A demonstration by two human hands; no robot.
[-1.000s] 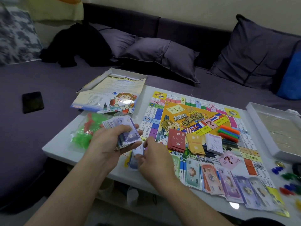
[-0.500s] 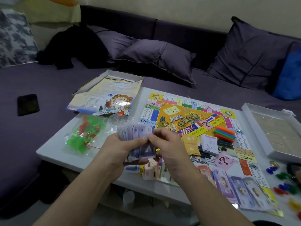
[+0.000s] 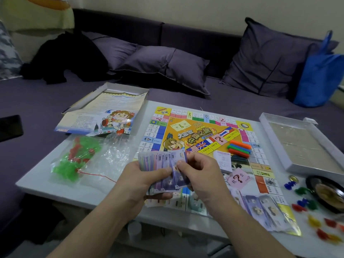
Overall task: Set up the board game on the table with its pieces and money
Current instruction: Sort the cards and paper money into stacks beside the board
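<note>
While the left hand [image 3: 143,175] holds a fanned stack of play money [image 3: 163,170] over the near edge of the game board [image 3: 201,138], its grip curled round the notes, the right hand [image 3: 202,174] pinches the top note between thumb and forefinger. A second ago the right hand was lower, at the table [image 3: 55,175] edge by a loose note; half a second ago it had already come up to the stack (much as now). From the hands, a bag of green and red pieces [image 3: 74,159] lies at 9 o'clock, coloured sticks [image 3: 239,148] at 2 o'clock, laid-out notes [image 3: 260,207] at 4 o'clock. Beyond the table runs a purple sofa [image 3: 186,34] with cushions. Small coloured tokens [image 3: 316,226] at far right are blurred; the hands hide the card piles.
</note>
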